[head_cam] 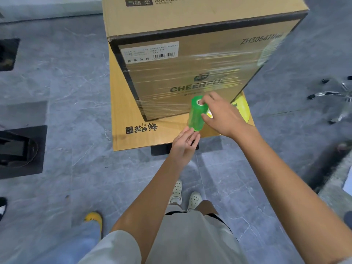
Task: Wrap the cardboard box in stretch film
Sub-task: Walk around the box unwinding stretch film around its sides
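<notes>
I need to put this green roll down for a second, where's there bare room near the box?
Bare board lies left of the cardboard box, and a strip in front by the printed characters. The right front corner is crowded by both hands and the green roll.

Lighting is looking pretty even and bright, coming from overhead, with soft shadows falling on the floor (76, 103) below the hands. Glare is streaking across the stretch film (190, 77) just above the right hand (222, 113), washing out the print underneath. The wide lens is bending straight lines out toward the edges, and stuff far right of the hands is smearing with motion blur. Both hands are staying fairly sharp.
</notes>
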